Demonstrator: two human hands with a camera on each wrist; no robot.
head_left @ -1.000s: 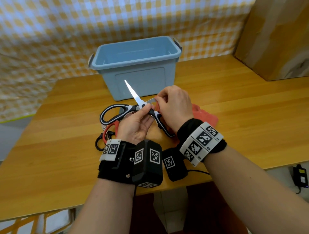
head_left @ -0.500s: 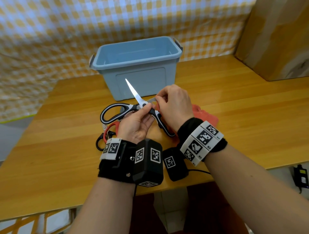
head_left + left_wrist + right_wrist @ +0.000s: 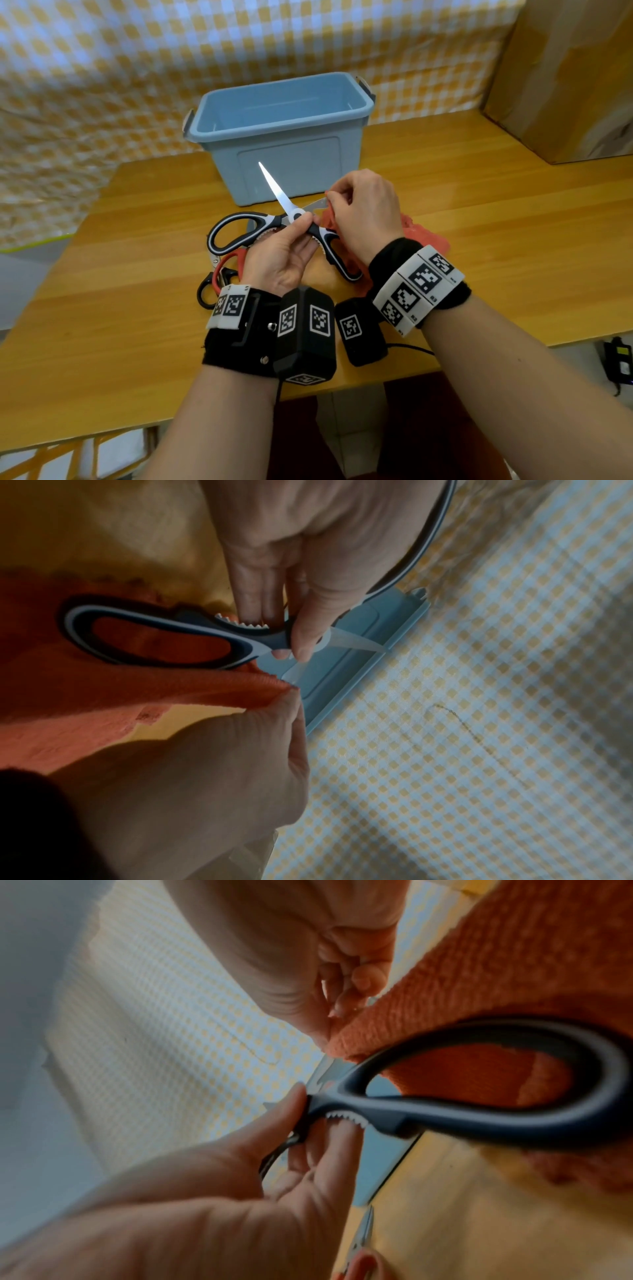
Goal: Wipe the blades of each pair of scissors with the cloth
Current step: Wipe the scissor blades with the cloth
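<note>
Two blades of the black-and-white-handled steel kitchen scissors (image 3: 291,222) stood splayed wide above the wooden table (image 3: 496,222). Your left hand (image 3: 281,257) pinched them at the pivot, thumb and fingertips clamped beside the toothed inner grip. One bare, smooth blade pointed up toward the front wall of the pale blue plastic bin (image 3: 284,137), just short of it. Your right hand (image 3: 366,216) clenched the orange terry cloth (image 3: 103,685) around the other blade, so only its base showed. The cloth's nubby tail trailed onto the table under your right wrist. Red-handled scissors (image 3: 229,267) and black-handled scissors (image 3: 205,294) lay beneath your left wrist, near the table's front edge.
</note>
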